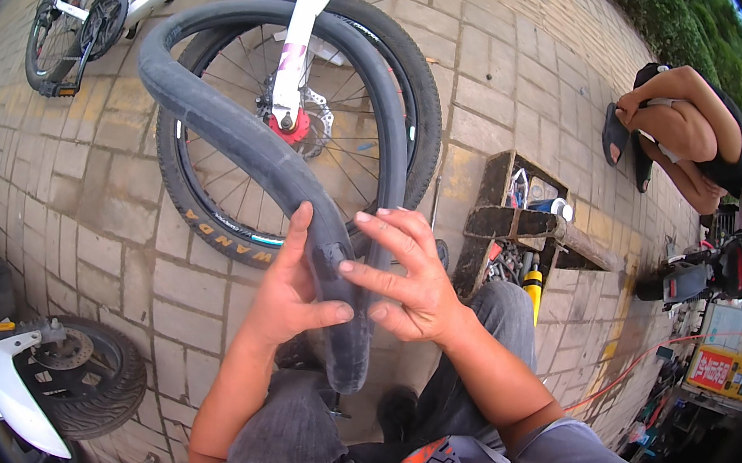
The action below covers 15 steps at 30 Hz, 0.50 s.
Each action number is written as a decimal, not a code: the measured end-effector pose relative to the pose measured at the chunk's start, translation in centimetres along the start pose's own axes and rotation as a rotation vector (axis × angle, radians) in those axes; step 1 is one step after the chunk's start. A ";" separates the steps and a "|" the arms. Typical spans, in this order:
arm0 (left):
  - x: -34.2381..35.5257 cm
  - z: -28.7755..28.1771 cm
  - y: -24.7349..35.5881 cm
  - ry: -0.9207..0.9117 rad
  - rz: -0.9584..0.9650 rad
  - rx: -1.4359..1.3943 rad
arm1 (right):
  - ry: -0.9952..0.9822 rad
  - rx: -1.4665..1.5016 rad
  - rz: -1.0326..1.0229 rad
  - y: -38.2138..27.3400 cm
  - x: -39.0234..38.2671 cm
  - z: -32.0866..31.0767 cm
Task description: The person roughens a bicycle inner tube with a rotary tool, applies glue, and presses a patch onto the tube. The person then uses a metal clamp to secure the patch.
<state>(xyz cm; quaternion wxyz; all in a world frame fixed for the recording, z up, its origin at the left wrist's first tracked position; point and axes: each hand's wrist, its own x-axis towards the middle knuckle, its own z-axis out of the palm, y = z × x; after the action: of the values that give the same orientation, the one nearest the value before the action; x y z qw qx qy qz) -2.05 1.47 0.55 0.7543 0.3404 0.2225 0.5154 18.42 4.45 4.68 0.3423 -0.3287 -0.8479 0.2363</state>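
Observation:
A black, inflated inner tube (244, 139) loops from above my knees out over the bicycle's front wheel (429, 101). My left hand (289, 295) wraps the tube's near end from the left, its thumb lying across the top. From the right, my right hand (410, 286) has its fingertips on the tube, one finger at a darker, smooth patch (328, 254) on the rubber. The wheel is still mounted in the white fork (296, 49) of the bicycle, with a red hub and a disc rotor. My left fingers are partly hidden behind the tube.
Right of the wheel stands a worn wooden toolbox (494, 211) with tools and a yellow-black cylinder (532, 285). Someone squats (689, 131) at the upper right. A scooter wheel (97, 383) is at lower left. A red hose (620, 379) crosses the brick paving.

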 end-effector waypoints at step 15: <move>0.2 0.8 0.1 -0.007 -0.001 0.097 | -0.058 -0.088 -0.004 -0.6 0.2 0.2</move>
<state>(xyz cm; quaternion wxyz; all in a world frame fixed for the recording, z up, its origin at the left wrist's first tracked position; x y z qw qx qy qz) -1.51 1.44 1.19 0.7381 0.3782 0.2448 0.5023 17.92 4.14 5.00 0.3030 -0.3346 -0.8679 0.2074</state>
